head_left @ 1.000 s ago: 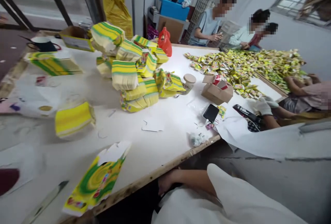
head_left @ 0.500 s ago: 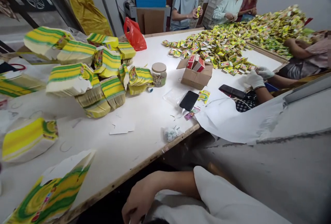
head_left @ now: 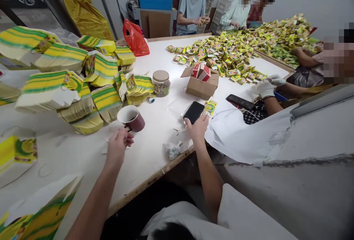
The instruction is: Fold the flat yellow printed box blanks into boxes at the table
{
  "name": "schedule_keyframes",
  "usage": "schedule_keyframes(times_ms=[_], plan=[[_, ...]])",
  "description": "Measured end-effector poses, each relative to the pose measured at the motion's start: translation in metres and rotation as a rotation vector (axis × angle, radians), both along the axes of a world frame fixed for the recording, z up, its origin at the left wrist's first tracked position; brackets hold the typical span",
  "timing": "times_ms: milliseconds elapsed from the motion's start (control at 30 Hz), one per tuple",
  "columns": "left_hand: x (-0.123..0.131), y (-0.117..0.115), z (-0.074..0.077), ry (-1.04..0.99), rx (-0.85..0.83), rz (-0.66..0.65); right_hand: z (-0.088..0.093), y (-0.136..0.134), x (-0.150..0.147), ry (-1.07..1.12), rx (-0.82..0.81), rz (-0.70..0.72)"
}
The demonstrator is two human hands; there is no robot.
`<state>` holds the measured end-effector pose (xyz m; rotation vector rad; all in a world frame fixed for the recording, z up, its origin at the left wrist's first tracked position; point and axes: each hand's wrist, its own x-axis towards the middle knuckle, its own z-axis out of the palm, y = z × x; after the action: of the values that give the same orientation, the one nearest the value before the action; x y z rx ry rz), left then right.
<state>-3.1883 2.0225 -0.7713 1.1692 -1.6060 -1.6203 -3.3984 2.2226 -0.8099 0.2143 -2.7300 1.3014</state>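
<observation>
My left hand point(head_left: 119, 144) is closed on the handle of a maroon mug point(head_left: 137, 122) with a pale inside. The mug is upright, just right of stacked yellow-and-green cartons point(head_left: 106, 101); whether its base touches the table is unclear. My right hand point(head_left: 198, 126) grips the near end of a black smartphone point(head_left: 194, 112), thumb on its left edge and fingers on its right. Beside the phone are a clear plastic sheet point(head_left: 177, 108) and a yellow-green flat packet point(head_left: 210, 107). Near the table edge sits a small clear bag point(head_left: 173, 151) of pale pieces.
A lidded jar point(head_left: 161, 84) and an open cardboard box point(head_left: 203, 85) with red-and-white packs stand beyond my hands. Farther back lies a large heap of small yellow boxes point(head_left: 229, 53). A co-worker's gloved hands point(head_left: 267, 88) are at the right. The wooden table edge point(head_left: 149, 185) runs close to me.
The view has turned slightly right. My left hand has come in holding the mug, absent before. My right hand has risen from my lap and taken hold of the phone.
</observation>
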Motion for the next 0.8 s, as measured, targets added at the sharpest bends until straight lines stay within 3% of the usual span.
schedule_keyframes(times_ms=[167,367,700,800], plan=[[-0.016,0.013,-0.03,0.028,0.079,-0.063,-0.024,0.001,-0.015,-0.124,-0.12,-0.1],[-0.019,0.013,-0.048,0.066,0.078,-0.094,-0.043,0.012,-0.037,-0.345,-0.352,-0.142],[-0.02,0.009,-0.063,0.112,0.059,-0.132,-0.023,0.008,-0.05,-0.511,-0.6,-0.041],[-0.01,0.015,-0.062,0.107,0.029,-0.053,-0.02,0.007,-0.049,-0.528,-0.659,-0.007]])
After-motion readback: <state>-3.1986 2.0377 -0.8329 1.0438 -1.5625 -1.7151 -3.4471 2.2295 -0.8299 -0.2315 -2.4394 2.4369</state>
